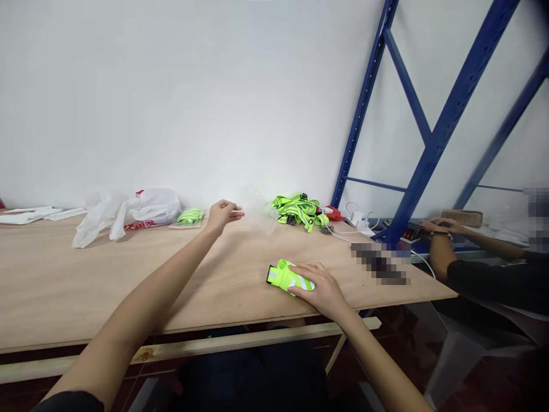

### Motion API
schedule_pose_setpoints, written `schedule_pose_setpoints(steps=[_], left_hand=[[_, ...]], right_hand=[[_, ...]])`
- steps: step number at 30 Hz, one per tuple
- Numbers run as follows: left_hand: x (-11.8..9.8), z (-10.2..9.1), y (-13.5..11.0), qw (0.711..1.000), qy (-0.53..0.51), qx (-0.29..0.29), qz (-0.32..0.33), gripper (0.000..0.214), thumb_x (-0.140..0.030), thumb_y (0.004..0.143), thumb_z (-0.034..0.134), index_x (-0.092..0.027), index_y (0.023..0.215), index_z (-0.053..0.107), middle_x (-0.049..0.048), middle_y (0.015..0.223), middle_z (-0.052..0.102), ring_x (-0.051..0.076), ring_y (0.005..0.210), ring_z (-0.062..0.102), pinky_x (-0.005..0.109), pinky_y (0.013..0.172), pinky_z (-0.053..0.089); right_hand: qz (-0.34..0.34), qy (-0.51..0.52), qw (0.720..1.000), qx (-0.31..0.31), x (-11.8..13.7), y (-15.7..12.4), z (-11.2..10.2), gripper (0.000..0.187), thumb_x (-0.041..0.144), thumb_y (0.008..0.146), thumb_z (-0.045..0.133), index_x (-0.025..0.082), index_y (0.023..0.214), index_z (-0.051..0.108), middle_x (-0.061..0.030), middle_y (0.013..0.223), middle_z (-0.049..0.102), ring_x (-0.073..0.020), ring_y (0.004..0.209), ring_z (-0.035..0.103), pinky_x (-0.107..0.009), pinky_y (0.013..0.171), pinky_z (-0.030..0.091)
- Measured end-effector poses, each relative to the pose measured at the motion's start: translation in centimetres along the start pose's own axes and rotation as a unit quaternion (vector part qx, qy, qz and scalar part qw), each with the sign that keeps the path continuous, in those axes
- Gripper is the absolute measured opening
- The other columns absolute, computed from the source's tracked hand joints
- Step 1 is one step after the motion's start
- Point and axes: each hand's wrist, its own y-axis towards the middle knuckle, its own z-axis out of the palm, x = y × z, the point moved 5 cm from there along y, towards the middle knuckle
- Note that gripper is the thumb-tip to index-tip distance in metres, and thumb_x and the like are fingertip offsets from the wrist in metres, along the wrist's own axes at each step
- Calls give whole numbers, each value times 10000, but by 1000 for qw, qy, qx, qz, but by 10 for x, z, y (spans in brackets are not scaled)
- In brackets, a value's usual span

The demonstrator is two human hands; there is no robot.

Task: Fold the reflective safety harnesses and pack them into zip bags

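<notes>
while the right hand [319, 286] curled round a folded strap [283, 277] on the desk [206, 297], thumb on the near side, the left hand [225, 214], at about ten o'clock from the strap, pinched a blurred clear bag [259, 214] narrowly at its fingertips. the strap's black end pointed to nine o'clock, and a loop stood up from its folds; those under the fingers were hidden. if the right hand's hold slackened, that loop looked likely to spring the folds open. the strap lay near the desk's front edge, so a slip toward six o'clock might drop it. at three o'clock from the left hand, beyond the bag, sat the pile [300, 209]; a careless sweep could snag thin plastic on its buckles, or a weak pinch could lose the bag.
</notes>
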Motion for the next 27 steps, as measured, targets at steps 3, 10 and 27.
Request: schedule_pose_setpoints(steps=[3, 10, 27], left_hand=[[5, -21, -8, 998, -38, 9, -48, 119, -282, 794, 555, -178, 790, 498, 120, 856, 720, 232, 820, 757, 325, 719, 616], [37, -63, -62, 988, 75, 79, -113, 215, -357, 706, 641, -197, 657, 505, 66, 654, 660, 253, 640, 698, 306, 525, 523], [-50, 78, -150, 862, 165, 375, 300, 710, -620, 781, 733, -207, 1315, 512, 123, 1290, 617, 271, 1138, 606, 339, 922, 482]], right_hand=[[6, -2, 1000, -2, -1, -1, -2, 453, 409, 793, 793, 275, 1220, 725, -63, 1215, 730, -275, 1054, 656, -424, 914, 545], [-3, -4, 1000, 2, 2, 0, -5, 441, 419, 807, 772, 290, 1226, 721, -65, 1225, 726, -275, 1069, 654, -428, 919, 544], [-38, 33, 999, 16, -1, -1, -7, 473, 374, 798, 792, 290, 1254, 703, -70, 1233, 722, -272, 1068, 647, -422, 918, 536]])
